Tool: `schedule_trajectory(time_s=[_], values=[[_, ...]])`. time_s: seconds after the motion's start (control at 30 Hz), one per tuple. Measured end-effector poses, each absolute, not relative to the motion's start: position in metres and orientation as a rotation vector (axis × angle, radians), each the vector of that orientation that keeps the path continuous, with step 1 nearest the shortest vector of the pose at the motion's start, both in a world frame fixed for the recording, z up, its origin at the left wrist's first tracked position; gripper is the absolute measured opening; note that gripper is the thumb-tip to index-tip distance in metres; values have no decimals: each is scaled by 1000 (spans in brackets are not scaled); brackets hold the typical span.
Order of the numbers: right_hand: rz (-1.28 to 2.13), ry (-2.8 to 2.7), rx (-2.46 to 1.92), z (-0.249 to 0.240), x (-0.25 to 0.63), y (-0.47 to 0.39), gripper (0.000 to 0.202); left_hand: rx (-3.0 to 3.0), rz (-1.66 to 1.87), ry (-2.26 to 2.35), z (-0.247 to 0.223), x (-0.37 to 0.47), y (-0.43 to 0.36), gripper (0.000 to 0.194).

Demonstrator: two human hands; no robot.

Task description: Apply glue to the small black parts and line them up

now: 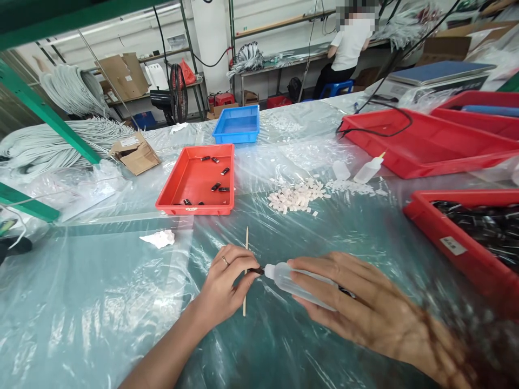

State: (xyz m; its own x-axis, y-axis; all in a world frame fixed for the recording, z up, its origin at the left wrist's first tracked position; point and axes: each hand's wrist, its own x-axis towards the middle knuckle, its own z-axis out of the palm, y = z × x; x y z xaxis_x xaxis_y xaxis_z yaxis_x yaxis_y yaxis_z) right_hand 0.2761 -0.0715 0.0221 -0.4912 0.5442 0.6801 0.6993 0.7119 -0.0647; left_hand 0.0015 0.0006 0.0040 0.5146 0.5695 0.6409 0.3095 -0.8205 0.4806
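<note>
Between thumb and fingers, my left hand (227, 281) pinches a small black part (256, 270), mostly covered by the fingertips. My right hand (344, 297) is wrapped round a translucent squeeze bottle (286, 278), tilted nearly flat, its white tip at the black part; whether they touch I cannot tell. Something dark also shows between the right fingers, too hidden to name. Under my left hand a pointed wooden stick (247, 237) lies on the plastic-covered table. Beyond the hands is a pile of small white pieces (298, 195).
A red tray (194, 212) holds several black parts; behind it stands a blue tray (236, 138). Crumpled tissue (159, 238) lies at left. On the right are another squeeze bottle (368, 170), a red bin (430, 227) of dark parts and larger red trays (405, 162). A person (348, 46) sits behind.
</note>
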Motion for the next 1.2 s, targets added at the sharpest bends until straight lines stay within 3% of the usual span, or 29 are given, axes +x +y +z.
schedule_trajectory(time_s=[0.23,0.5,0.6,0.77,0.9,1.07,1.2], values=[[-476,-2260,-938,18,275,-73,47,2438,1216,744,3,1,1,5],[-189,-2180,-971,20,271,-64,50,2431,1205,758,1,2,2,5],[57,-2065,-963,29,272,-58,49,2419,1217,755,2,1,2,7],[645,-1571,-1011,34,292,-32,25,2396,1259,745,1,2,0,10],[967,-1203,-1030,7,302,-1,37,2385,1250,765,-2,2,0,11],[760,-1441,-1174,-35,296,22,33,2357,1244,794,-6,2,1,17],[630,-1580,-1229,-43,290,24,27,2310,1246,836,-8,2,2,19]])
